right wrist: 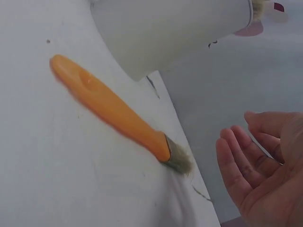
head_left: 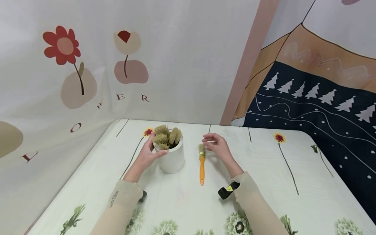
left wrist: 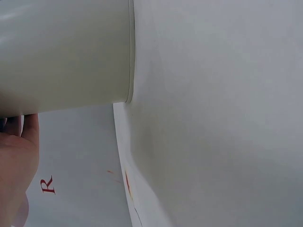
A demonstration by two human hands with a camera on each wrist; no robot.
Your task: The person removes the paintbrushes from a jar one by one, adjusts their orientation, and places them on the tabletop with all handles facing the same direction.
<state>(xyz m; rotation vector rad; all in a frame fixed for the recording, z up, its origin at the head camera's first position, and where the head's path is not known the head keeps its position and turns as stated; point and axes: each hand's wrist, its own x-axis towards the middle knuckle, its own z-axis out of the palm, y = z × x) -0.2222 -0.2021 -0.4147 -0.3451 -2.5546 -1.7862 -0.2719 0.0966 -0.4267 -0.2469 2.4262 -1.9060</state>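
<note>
A pale wall cloth [head_left: 188, 65] fills the left and back, printed with a red flower [head_left: 64, 46], a smaller bud on a stem [head_left: 125, 67] and dark red letters [head_left: 120, 97]. In front of it spreads a white tablecloth [head_left: 179, 199] with printed flowers. The left sleeve [head_left: 118, 202] is beige and carries small dark lettering, with a bit of black gear [head_left: 143, 196] at its cuff.

The left hand [head_left: 146, 156] grips the white pot [head_left: 171, 161] near its top, the thumb across the near side of the rim and the fingers around its left side. The pot is left of the table's middle, toward the back, upright or nearly so; its base seems to rest on the cloth, though the close view makes that hard to judge. Greenish-brown dried tufts [head_left: 161, 139] fill its mouth and stick up above the rim.

Right of the pot and apart from it, a brush [head_left: 202, 164] lies on the table, its orange handle toward the person and its bristles [right wrist: 182, 161] pointing away. Next comes the right hand [head_left: 218, 147], raised just beside the bristle end, its fingers loosely bent and holding nothing. A black wrist camera [head_left: 225, 192] sits by its cuff. At far right hangs a navy cloth [head_left: 293, 111] with white trees.
</note>
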